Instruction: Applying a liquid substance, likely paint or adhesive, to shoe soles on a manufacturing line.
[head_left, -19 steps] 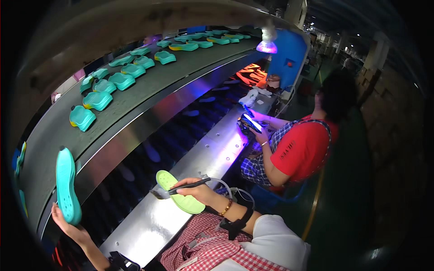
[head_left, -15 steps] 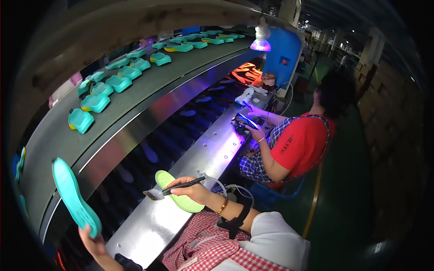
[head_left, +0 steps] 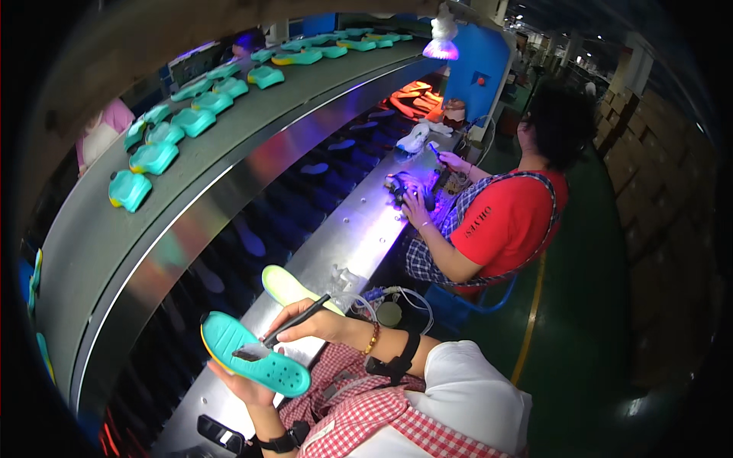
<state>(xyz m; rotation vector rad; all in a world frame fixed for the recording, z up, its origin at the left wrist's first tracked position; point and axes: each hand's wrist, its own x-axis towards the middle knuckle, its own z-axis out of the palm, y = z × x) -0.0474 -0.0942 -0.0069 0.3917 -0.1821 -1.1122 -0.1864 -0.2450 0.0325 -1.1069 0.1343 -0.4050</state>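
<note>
Here our left hand [head_left: 243, 385] cups a teal shoe sole [head_left: 252, 355] from beneath, fingers curled up around its near edge, so the sole lies tilted with its dotted face toward us, held above our lap and just in front of the steel surface [head_left: 359, 237]. Our right hand [head_left: 313, 324] is closed around a dark brush [head_left: 286, 332], pinched like a pen, and the bristle end rests on the middle of the sole, where a greyish patch shows. We judge that we are in the coating step, with the brush working on the sole's face. The next move, as we read it, calls for steady strokes toward the toe and heel while the left hand keeps the sole level enough that nothing runs off.

Just beyond the right hand, a pale green sole [head_left: 286, 286] lies on the surface, apart from the teal one. Thin tubes and a small round fitting [head_left: 388, 313] sit beside our right forearm. Farther up, the conveyor belt [head_left: 229, 153] carries rows of teal soles [head_left: 160, 156]. To our right a co-worker in a red shirt [head_left: 504, 225] sits at the same surface under violet light, hands on their own piece.
</note>
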